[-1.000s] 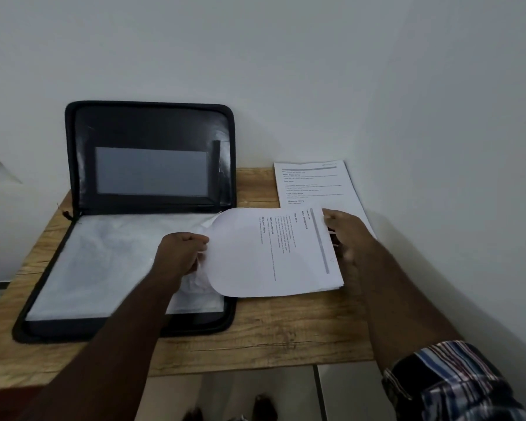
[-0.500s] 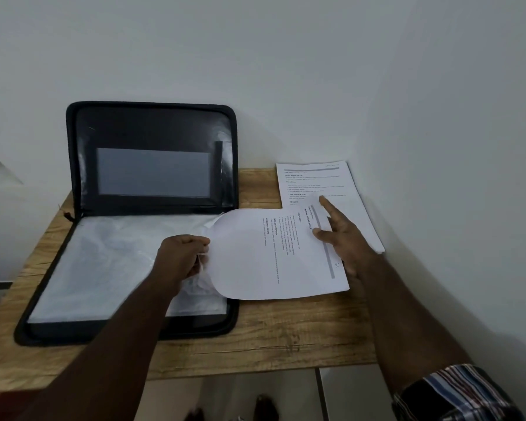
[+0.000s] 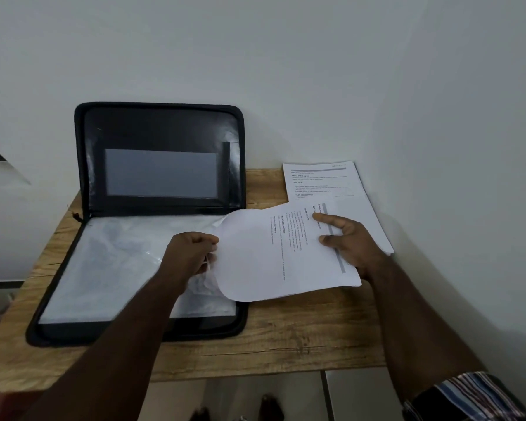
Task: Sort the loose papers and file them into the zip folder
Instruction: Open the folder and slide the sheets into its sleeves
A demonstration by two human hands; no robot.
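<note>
Head view: my left hand (image 3: 192,253) has its grip pinched on the folder's (image 3: 152,226) plastic sleeve (image 3: 119,262); my right hand (image 3: 349,241) pinches the sheet (image 3: 271,256) over the folder's right edge. Stack (image 3: 331,189) lies on the desk (image 3: 286,338).

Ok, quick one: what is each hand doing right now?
Left hand: fingers curled, gripping the clear sleeve of the zip folder.
Right hand: pinching the printed sheet at its right end.
</note>
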